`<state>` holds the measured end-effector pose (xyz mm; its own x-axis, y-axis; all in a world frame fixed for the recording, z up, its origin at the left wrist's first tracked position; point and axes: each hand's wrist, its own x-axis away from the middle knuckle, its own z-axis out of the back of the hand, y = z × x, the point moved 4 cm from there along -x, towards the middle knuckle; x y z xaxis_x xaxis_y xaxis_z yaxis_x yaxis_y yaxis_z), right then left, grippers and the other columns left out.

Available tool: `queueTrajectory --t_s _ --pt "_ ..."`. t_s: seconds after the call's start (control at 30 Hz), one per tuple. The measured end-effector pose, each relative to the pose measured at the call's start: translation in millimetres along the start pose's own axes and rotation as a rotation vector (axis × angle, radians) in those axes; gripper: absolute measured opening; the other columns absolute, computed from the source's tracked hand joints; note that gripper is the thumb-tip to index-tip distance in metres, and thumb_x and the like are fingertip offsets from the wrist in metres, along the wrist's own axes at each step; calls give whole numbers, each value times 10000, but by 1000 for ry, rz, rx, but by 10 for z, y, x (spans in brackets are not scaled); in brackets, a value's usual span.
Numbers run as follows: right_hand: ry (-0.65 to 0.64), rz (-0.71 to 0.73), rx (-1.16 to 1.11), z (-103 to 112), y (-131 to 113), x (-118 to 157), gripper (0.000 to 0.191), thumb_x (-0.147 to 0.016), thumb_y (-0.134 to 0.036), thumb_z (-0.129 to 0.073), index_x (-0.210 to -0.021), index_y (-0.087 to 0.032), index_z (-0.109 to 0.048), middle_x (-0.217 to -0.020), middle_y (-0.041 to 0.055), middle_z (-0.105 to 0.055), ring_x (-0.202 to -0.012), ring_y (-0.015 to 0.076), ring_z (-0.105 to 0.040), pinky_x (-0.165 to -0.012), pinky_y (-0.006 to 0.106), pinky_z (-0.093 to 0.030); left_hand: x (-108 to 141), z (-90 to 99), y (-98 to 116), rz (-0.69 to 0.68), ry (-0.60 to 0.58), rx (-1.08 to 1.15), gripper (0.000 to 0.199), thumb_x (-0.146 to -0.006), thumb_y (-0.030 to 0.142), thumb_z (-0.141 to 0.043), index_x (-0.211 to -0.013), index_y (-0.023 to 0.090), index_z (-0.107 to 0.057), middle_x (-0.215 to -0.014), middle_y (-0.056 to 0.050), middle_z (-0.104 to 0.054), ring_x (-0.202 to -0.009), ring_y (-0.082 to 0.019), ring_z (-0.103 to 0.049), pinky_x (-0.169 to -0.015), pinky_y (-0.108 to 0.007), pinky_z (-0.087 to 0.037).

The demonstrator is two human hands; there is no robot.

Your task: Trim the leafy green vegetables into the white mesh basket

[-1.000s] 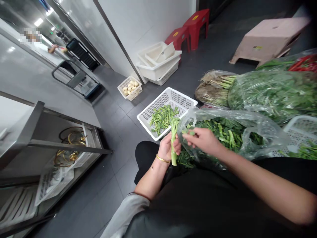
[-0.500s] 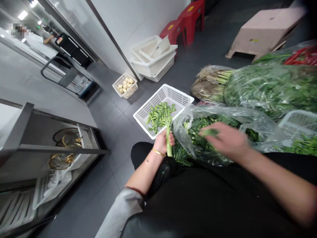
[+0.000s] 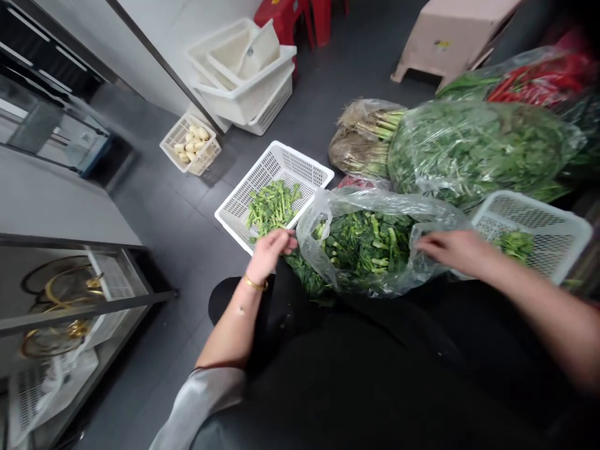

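Note:
My left hand (image 3: pixel 273 247) is at the near corner of a white perforated basket (image 3: pixel 228 215), fingers curled together; whatever may be in them is hidden. Cut green stems (image 3: pixel 274 206) lie in that basket. Between my hands, a clear plastic bag (image 3: pixel 375 197) gapes, full of leafy green stalks (image 3: pixel 375 240); some leaves spill out on its left side. My right hand (image 3: pixel 452 250) is at the bag's right rim, its fingers closed on the plastic.
A pale basket (image 3: pixel 574 237) with some greens stands on the right. Behind the bag lie bagged leafy greens (image 3: pixel 478 150), rooted stalks (image 3: pixel 360 140) and red peppers (image 3: pixel 539 81). Farther off are a small basket of pale vegetables (image 3: pixel 173 140), stacked tubs (image 3: pixel 244 103) and stools (image 3: pixel 450 34). A metal shelf (image 3: pixel 135 300) stands left.
The stalk upright in my left hand no longer shows. My right hand has gone from above the greens to the bag's right rim. The view has shifted right, and the person at the back is out of sight.

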<state>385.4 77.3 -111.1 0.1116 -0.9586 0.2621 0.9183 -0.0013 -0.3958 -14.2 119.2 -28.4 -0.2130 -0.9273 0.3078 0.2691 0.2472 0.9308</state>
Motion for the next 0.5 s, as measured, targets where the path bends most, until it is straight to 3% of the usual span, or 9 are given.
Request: queueTrajectory --t_s 0.03,0.1,0.17,0.27,0.4,0.5 --pt "-322 100 82 -307 -190 -183 238 -861 -359 -537 -869 -193 -708 -826 82 -701 -743 175 -626 -679 280 -427 59 -157 -34 -16 -51 -81 412 -794 492 -566 -1001 149 -664 -818 -80 -679 -722 -179 -612 -689 -293 -472" --pt "-467 123 143 -746 -437 -514 204 -781 -281 -638 -933 -160 -699 -902 112 -696 -811 196 -635 -726 273 -446 80 -338 -104 -61 -100 -253 342 -777 448 -605 -962 173 -691 -740 -49 -668 -626 -154 -568 -640 -271 -442" --pt "-502 89 221 -1138 -516 -685 462 -673 -207 -724 -1110 -89 -638 -1074 211 -640 -938 273 -616 -786 335 -454 2 -378 -163 -106 -111 -383 284 -784 411 -605 -941 194 -698 -673 -23 -645 -547 -133 -510 -584 -256 -406" --pt "-509 49 291 -1616 -443 -571 763 -596 -170 -770 -1292 -32 -491 -1237 296 -519 -1120 365 -510 -881 442 -421 -136 -365 -199 -137 -148 -472 275 -824 391 -554 -975 200 -680 -634 -10 -615 -510 -126 -475 -542 -247 -375" --pt "-466 -19 326 -1984 -296 -231 575 -827 -158 -519 -1376 -64 -378 -1301 291 -460 -1193 335 -442 -902 492 -402 -137 -444 -111 -155 -260 -543 298 -854 379 -515 -1053 198 -644 -711 -29 -633 -578 -142 -540 -591 -251 -410" --pt "-450 -109 361 -2148 -216 -173 580 -844 -163 -467 -1404 -91 -333 -1338 290 -418 -1227 372 -395 -883 567 -394 -78 -519 -20 -169 -362 -593 312 -876 366 -482 -1105 198 -612 -848 -58 -666 -718 -165 -613 -670 -259 -452"
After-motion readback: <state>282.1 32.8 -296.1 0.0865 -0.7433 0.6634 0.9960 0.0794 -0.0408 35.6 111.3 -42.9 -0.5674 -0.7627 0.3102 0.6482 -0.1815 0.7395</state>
